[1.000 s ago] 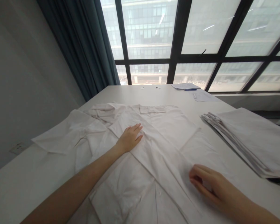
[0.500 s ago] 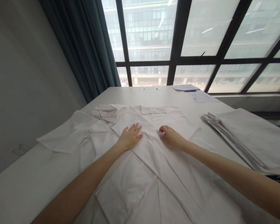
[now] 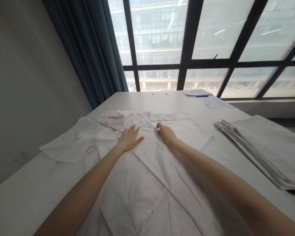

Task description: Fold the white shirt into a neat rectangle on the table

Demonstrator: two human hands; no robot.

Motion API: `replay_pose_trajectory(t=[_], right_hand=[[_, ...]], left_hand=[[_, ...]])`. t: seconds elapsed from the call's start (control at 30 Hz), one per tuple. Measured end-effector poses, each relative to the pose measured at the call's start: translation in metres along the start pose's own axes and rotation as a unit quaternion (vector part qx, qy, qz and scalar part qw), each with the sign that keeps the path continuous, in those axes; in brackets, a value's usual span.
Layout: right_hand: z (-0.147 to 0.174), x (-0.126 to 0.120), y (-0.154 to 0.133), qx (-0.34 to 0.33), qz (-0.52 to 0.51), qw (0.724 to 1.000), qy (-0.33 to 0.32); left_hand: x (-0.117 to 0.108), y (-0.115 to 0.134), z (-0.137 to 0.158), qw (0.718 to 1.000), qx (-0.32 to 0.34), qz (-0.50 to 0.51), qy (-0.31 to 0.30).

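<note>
A white coat [image 3: 142,177], wrinkled and with a long front edge and a patch pocket, lies spread over the table. One loose sleeve [image 3: 71,141] reaches out to the left. Fingers spread, my left hand [image 3: 129,139] rests flat on the upper front of the coat. To its right, my right hand [image 3: 167,134] is closed with curled fingers at the coat's cloth, just below the collar [image 3: 163,116]. Its palm side and the cloth under it are hidden.
Folded white garments [image 3: 267,147] are stacked on the right side of the white table [image 3: 137,101]. Papers [image 3: 220,102] and a blue pen [image 3: 202,96] lie at the far right. A dark curtain [image 3: 88,46] and windows stand behind.
My right hand has moved left and slightly away from me, toward the collar. My left hand has shifted a little left and stays flat on the coat.
</note>
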State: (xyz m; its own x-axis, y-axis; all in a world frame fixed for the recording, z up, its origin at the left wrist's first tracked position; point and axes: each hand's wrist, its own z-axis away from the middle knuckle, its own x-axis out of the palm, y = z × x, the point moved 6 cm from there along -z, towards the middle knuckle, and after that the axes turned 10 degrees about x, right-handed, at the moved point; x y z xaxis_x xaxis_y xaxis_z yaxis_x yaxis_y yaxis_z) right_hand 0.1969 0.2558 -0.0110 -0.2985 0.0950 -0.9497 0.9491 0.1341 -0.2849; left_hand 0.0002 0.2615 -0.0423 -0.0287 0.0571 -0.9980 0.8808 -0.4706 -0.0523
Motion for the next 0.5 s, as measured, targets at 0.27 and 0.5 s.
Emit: replay_pose_trajectory(t=[0.27,0.5], right_hand=[[0.031,-0.014,-0.036,-0.091,0.052,0.994,0.022],[0.089,0.001,-0.035,-0.201,0.010,0.978,-0.049]], left_hand=[[-0.010,0.022,-0.008,0.998,0.062,-0.004,0.004],[-0.002,0.023,-0.029,0.994,0.099,0.041,-0.037]])
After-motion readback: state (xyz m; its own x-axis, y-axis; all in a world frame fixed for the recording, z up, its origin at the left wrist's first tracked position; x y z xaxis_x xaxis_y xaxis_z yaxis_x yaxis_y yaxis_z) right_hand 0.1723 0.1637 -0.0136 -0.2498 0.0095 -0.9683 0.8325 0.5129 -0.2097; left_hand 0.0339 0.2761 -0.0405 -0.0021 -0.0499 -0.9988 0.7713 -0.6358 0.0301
